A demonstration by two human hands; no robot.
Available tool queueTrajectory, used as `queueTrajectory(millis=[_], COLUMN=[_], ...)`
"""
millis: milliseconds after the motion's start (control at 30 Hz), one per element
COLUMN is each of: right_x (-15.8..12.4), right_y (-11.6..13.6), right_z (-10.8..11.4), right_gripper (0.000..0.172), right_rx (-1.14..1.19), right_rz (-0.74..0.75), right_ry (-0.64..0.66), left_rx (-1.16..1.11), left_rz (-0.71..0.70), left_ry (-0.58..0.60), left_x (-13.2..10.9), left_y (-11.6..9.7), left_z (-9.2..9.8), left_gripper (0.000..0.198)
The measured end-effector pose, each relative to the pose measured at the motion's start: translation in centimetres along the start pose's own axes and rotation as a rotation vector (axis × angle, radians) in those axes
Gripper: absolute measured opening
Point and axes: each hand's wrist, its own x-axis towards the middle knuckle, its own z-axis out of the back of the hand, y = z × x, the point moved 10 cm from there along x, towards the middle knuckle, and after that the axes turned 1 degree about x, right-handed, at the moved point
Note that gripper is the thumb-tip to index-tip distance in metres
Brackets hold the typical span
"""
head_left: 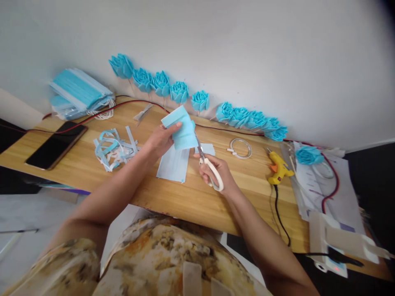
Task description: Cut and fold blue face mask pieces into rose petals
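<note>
My left hand pinches a piece of light blue mask fabric between thumb and fingers, above the middle of the table. White-handled scissors are in my right hand, fingers wrapped round the handles. Their blades point up at the fabric's right edge; whether they cut into it is too small to tell. Beneath the held piece a pale blue rectangle of fabric lies on the wooden table. A smaller light piece lies behind the scissors.
Fabric strips and a black phone lie left, stacked masks behind them. Blue fabric flowers line the wall. A tape ring, yellow glue gun and white power strip sit right. A red-black cable runs behind.
</note>
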Motion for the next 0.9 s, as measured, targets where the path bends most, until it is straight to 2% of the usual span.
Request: queueTrajectory(millis=[300, 467, 600, 733, 900], right_x=[0.6, 0.4, 0.2, -0.3, -0.6], right_y=[-1.6, -2.3, -2.4, -1.6, -0.2], right_z=[0.0, -0.8, -1.8, -2.4, -3.0], right_gripper=[0.053, 0.052, 0.055, 0.059, 0.061], right_rx=[-0.082, -0.104, -0.056, 0.009, 0.138], right_rz=[-0.004, -0.031, -0.078, -0.054, 0.092], right_ry=[-0.014, 0.009, 0.077, 0.139, 0.250], left_rx=[0.069, 0.264, 0.380, 0.395, 0.375], left_rz=[-0.047, -0.220, -0.300, -0.367, -0.431], left_ry=[-0.207, -0.355, -0.453, -0.475, -0.449], left_x=[-0.5, -1.8, -2.7, -2.6, -1.4], left_y=[0.0, -1.3, -2.3, -3.8, -4.6], left_z=[1.4, 1.8, 1.5, 0.4, -1.0], left_gripper=[0.020, 0.026, 0.030, 0.024, 0.020])
